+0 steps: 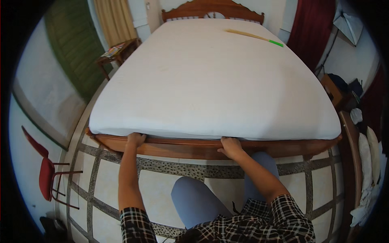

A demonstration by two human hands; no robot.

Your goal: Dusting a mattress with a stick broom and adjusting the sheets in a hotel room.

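A mattress in a white fitted sheet [206, 82] fills the wooden bed frame before me. At its near edge, my left hand [137, 139] reaches over the wooden footboard [182, 149], left of the middle, its fingertips hidden between board and mattress. My right hand [231, 147] is at the same edge farther right, with the fingers tucked in at the sheet's lower edge and the thumb over the board. Whether either hand grips the sheet, the mattress or the board cannot be told. A stick broom [252, 35] with a green handle lies on the far right of the sheet.
On the left stand a red chair [45, 174] and a small wooden table [130, 45] bearing papers. A carved headboard [194, 9] closes the far end. At the right are a softbox lamp [349, 25], a wooden box [332, 89] and pillows [365, 158].
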